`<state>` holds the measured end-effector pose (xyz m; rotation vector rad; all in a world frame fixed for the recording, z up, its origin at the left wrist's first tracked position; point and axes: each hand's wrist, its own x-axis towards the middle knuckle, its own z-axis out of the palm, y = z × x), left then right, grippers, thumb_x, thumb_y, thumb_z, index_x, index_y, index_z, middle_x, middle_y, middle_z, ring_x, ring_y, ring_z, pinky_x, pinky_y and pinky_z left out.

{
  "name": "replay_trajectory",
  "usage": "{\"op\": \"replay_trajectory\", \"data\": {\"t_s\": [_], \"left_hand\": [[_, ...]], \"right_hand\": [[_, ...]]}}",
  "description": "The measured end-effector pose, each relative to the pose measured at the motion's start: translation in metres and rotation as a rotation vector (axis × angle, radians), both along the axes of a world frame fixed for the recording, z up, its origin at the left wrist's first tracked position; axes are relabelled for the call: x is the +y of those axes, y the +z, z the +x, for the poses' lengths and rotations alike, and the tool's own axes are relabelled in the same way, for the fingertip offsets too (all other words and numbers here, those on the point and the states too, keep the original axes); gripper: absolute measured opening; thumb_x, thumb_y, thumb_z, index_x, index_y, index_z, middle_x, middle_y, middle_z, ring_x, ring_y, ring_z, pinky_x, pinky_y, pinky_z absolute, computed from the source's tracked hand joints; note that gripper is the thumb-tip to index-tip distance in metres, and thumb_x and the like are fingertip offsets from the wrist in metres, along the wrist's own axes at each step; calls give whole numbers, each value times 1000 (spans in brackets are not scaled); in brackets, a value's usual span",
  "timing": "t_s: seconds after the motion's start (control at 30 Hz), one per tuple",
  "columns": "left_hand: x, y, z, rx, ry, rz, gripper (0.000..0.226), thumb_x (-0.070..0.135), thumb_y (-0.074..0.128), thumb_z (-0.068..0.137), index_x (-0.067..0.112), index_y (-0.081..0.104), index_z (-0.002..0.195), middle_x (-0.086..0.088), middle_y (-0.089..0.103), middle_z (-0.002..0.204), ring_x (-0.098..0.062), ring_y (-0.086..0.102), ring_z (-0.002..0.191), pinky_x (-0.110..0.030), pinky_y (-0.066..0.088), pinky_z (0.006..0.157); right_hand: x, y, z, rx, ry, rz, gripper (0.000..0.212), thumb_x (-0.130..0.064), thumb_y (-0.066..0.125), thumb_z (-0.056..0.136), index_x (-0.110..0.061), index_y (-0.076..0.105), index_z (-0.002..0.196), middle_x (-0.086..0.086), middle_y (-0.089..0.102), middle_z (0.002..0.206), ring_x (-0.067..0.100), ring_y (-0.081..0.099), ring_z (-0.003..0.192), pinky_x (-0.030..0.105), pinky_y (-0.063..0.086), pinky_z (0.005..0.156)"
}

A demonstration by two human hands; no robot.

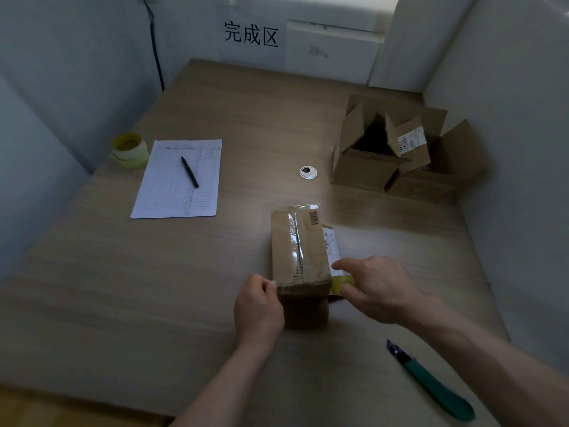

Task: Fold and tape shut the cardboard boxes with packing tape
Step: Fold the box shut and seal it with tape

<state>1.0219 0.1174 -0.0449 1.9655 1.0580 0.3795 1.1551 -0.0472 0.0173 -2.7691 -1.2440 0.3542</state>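
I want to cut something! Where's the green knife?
In the head view, the green knife lies on the table near its front right edge, beside the right forearm.

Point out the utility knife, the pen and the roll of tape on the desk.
utility knife (437, 386), head view, green handle.
pen (189, 171), head view, middle of barrel.
roll of tape (131, 150), head view, outer side.

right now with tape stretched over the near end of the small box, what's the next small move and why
Probably press the strip down. The left hand pins its end at the closed box's near-left corner, while the right hand holds the yellowish tape past the right edge. The utility knife lies nearby for cutting afterwards.
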Motion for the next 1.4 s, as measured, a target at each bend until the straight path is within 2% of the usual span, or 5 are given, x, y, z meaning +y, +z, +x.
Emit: {"op": "replay_trajectory", "data": {"t_s": [0.9, 1.07, 1.17, 1.3, 1.4], "left_hand": [[30, -20, 12, 165, -91, -215, 27, 28, 70, 85, 21, 61, 61, 5, 64, 65, -20, 63, 75, -26, 35, 60], [50, -19, 9, 169, -153, 154, 41, 36, 71, 85, 11, 62, 116, -13, 60, 118, -32, 56, 111, -36, 44, 91], [49, -17, 16, -2, -575, 528, 69, 46, 73, 80, 15, 53, 137, -20, 42, 147, -42, 34, 137, -51, 33, 109], [45, -26, 48, 182, -1032, 650, 78, 65, 53, 84, 34, 28, 151, -4, -2, 163, -36, -11, 147, -63, 17, 111], [46, -30, 60, 104, -1116, 776, 67, 60, 52, 85, 23, 51, 141, -16, 32, 154, -48, 23, 141, -68, 37, 99]], "right_hand": [[0, -39, 7, -152, 73, 0, 50, -57, 42, 96, -39, 38, 143, -1, 71, 93, 22, 65, 79, 30, 39, 58], [0, -40, 9, -185, 153, 50, 44, -51, 52, 93, -32, 54, 133, -3, 71, 85, 23, 64, 68, 29, 39, 52], [0, -38, 9, -226, 166, 86, 41, -45, 66, 86, -25, 65, 122, 0, 69, 71, 24, 61, 54, 28, 41, 44], [0, -40, 9, -177, 162, 102, 46, -48, 57, 90, -27, 59, 130, 2, 71, 83, 28, 65, 65, 33, 48, 52], [-1, -41, 10, -178, 160, 138, 45, -44, 59, 87, -26, 62, 128, 3, 71, 79, 30, 65, 63, 34, 49, 51]]}}
